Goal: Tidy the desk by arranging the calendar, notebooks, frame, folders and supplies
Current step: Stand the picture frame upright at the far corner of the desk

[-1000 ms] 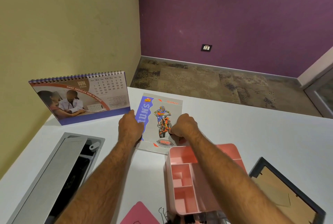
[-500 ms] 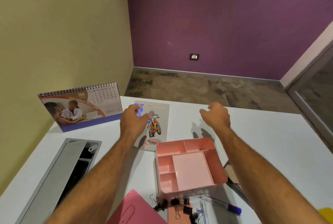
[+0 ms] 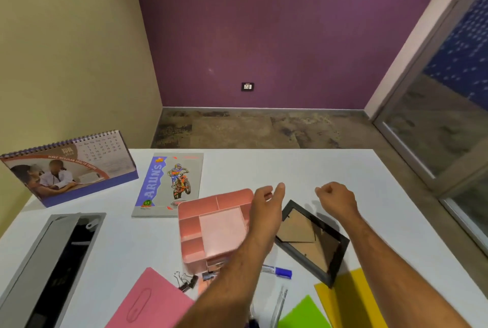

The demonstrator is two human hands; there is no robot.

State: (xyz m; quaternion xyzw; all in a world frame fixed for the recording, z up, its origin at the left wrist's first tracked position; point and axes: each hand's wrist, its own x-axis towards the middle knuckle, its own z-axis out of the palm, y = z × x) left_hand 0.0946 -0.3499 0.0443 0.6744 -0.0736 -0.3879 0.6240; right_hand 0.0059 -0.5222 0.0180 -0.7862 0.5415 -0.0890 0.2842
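Both hands are empty: left hand hangs loose-fingered over the pink organizer's right edge, right hand loosely curled above the black frame, which lies face-down on the surface.

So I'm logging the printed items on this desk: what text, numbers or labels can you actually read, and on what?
"ARUN'S": notebook cover, down the purple band.
"05": green badge at the notebook's lower corner; likely, small.
"JUN": desk calendar, month heading.
"HAVE REGULAR HEALTH CHECK": calendar banner; last word blurred, uncertain.
Calendar year, weekday row and dates: too blurred to read.
Marker label: too small.
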